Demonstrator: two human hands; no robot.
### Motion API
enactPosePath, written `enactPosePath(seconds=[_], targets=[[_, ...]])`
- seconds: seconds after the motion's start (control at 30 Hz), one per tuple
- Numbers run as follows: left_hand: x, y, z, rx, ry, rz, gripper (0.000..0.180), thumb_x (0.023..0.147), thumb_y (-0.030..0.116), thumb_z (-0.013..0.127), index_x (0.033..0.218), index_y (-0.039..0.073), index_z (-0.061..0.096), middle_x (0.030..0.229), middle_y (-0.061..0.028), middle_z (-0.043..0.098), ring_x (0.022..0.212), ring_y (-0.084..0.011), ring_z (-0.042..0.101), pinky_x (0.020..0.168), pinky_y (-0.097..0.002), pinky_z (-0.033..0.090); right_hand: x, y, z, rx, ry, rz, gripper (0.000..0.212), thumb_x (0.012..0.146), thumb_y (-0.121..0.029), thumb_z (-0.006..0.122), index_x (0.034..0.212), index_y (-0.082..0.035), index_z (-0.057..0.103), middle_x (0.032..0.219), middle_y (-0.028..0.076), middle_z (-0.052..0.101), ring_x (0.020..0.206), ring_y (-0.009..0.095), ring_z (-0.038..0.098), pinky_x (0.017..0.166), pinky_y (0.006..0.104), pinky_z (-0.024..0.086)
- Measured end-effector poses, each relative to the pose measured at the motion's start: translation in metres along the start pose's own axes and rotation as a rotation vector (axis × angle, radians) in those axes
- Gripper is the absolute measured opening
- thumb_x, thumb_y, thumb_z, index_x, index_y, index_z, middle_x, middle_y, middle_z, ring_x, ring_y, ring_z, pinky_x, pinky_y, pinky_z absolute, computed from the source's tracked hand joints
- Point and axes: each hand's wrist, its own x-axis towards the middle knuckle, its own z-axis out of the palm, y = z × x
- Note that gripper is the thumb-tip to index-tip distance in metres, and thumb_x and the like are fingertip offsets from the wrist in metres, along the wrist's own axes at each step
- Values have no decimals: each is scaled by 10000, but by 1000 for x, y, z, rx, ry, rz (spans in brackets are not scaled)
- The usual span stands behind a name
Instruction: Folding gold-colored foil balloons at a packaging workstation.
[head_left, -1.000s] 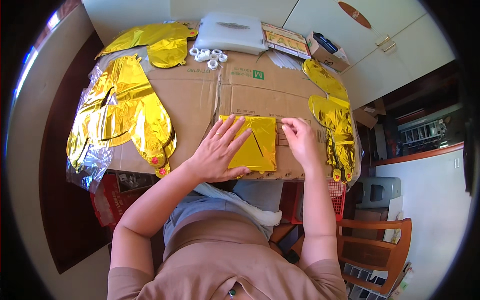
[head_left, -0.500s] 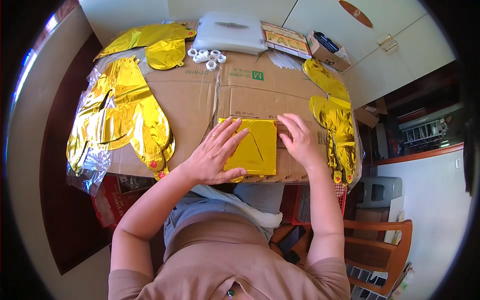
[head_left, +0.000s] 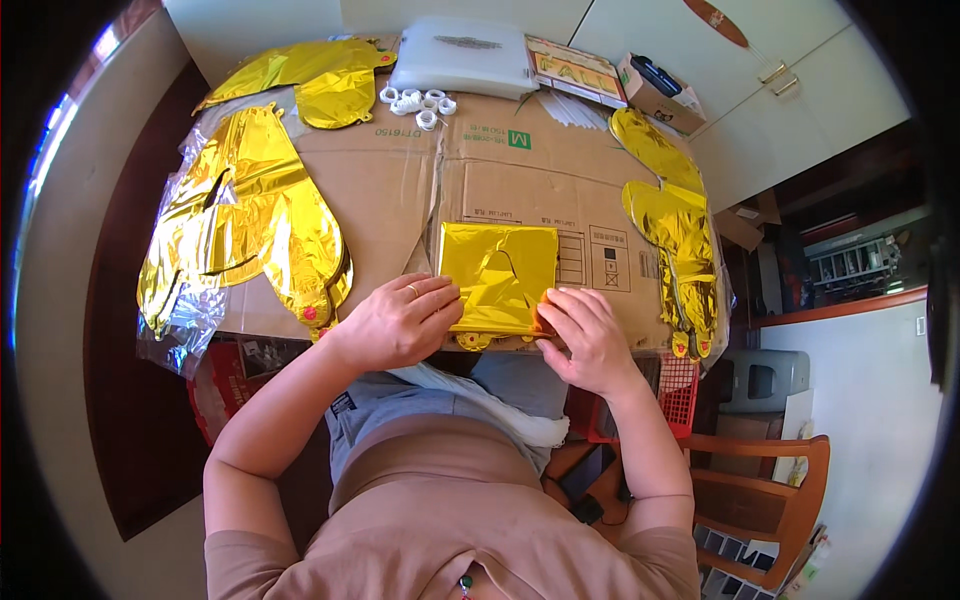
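A gold foil balloon (head_left: 498, 275), folded into a flat square, lies near the front edge of the cardboard-covered table. My left hand (head_left: 400, 318) is closed at its near left corner, with the fingers bent over the foil and the thumb hidden. On the opposite side, my right hand (head_left: 588, 335) pinches the near right corner between thumb and fingers; an orange tint shows on the foil there. A small gold tab (head_left: 472, 341) sticks out below the near edge of the square.
Large gold foil balloons lie flat at the left (head_left: 245, 205) and far left (head_left: 310, 75). Another narrow foil balloon (head_left: 672, 240) is at the right. White ribbon rolls (head_left: 427, 121), a stack of clear plastic sleeves (head_left: 462, 60) and a small carton (head_left: 675, 100) stand at the back.
Both hands have drawn back toward me, from the top and sides of the folded balloon to its near corners. My right hand has closed on the foil, and its near edge is lifted slightly.
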Motion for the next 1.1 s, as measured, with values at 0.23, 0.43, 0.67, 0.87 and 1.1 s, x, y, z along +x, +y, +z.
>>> enactPosePath(seconds=[0.23,0.43,0.67,0.87,1.1], targets=[[15,-9,-15,-177,38,-276,239,804,50,669,1041,27,693,942,-141,721,899,-321,707,835,-419,566,11,7,-2,44,145,7,360,733,-107,788,1072,-58,679,1130,97,676,1081,289,634,1028,468,451],[72,-54,-40,-678,104,-704,212,931,129,655,1091,-7,687,883,-60,722,786,-131,665,724,-297,516,70,35,-36,542,220,413,101,881,-95,725,965,-51,690,879,47,710,819,160,665,797,309,513],[117,-147,-5,-1328,102,-969,158,1000,212,632,1095,88,655,934,19,689,817,-75,652,745,-283,552,142,140,-14,1204,135,678,181,944,-134,693,782,-78,636,768,-15,666,655,60,587,648,233,492],[107,-170,27,-1422,171,-1004,201,987,127,620,1174,72,668,1060,1,705,867,-100,674,766,-292,561,162,169,18,1303,29,749,124,961,-203,675,904,-93,667,847,12,694,766,101,653,717,292,550],[107,-175,40,-1588,252,-1117,164,996,91,596,1147,48,646,1013,-37,700,850,-134,677,769,-329,590,150,179,14,1706,-15,656,274,992,-191,594,1222,-51,647,1067,73,717,904,169,689,830,341,560]])
